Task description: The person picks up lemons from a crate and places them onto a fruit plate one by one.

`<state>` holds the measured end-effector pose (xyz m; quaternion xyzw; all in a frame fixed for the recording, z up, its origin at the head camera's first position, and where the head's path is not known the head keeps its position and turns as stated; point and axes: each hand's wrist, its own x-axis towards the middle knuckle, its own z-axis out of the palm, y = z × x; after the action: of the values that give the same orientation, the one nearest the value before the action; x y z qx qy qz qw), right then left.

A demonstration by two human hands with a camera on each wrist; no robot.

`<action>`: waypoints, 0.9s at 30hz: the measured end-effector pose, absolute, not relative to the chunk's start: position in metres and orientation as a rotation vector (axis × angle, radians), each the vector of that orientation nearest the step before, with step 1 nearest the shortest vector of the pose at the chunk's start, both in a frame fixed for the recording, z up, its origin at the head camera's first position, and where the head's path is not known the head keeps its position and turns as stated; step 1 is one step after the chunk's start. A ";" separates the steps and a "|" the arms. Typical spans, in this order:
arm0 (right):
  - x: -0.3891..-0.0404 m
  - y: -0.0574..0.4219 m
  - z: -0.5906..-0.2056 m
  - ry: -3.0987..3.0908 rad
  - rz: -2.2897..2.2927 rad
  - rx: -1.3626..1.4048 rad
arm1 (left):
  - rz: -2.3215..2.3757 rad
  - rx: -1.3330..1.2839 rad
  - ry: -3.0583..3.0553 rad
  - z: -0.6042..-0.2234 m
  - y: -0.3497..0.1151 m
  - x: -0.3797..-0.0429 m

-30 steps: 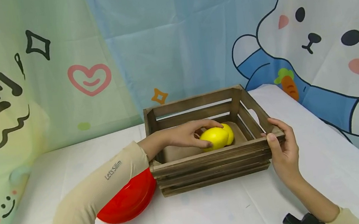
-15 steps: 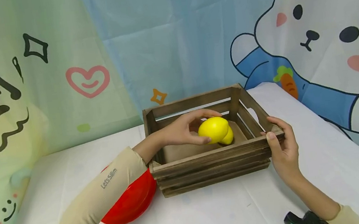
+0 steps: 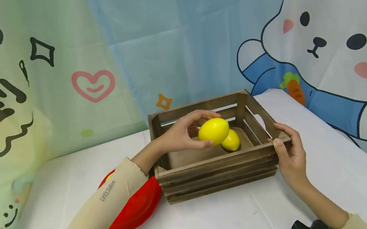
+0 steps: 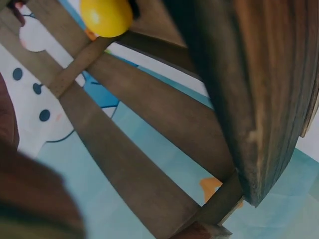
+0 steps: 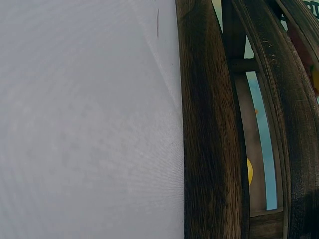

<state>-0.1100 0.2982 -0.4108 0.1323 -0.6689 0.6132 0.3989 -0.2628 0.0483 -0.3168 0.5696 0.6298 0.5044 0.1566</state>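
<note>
My left hand (image 3: 180, 135) holds a yellow lemon (image 3: 213, 131) between thumb and fingers, raised inside the wooden crate (image 3: 217, 163). A second lemon (image 3: 230, 141) lies on the crate's floor, just right of and below the held one. My right hand (image 3: 292, 156) grips the crate's front right corner, thumb on the near side and fingers over the end rail. One lemon shows at the top of the left wrist view; which one, I cannot tell. The right wrist view shows the crate's slats (image 5: 212, 124) close up, but not the hand's grip.
A red dish (image 3: 140, 209) stands left of the crate, partly under my left sleeve (image 3: 107, 196); a speck of yellow shows at its far rim. White cloth (image 3: 218, 218) covers the table. A printed curtain (image 3: 167, 47) hangs behind. A black device (image 3: 311, 228) sits at my right wrist.
My left hand has lifted one lemon up and slightly left, apart from the other lemon, which stays on the crate's floor. The right hand keeps its grip on the corner.
</note>
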 end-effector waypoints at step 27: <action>-0.113 0.300 -0.414 -1.676 1.563 0.348 | 1.632 1.703 2.034 -0.313 -0.003 -0.223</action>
<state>-0.1125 0.2995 -0.4138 0.1375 -0.6626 0.6179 0.4003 -0.2228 -0.0029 -0.3128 0.5468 0.6530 0.5239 0.0137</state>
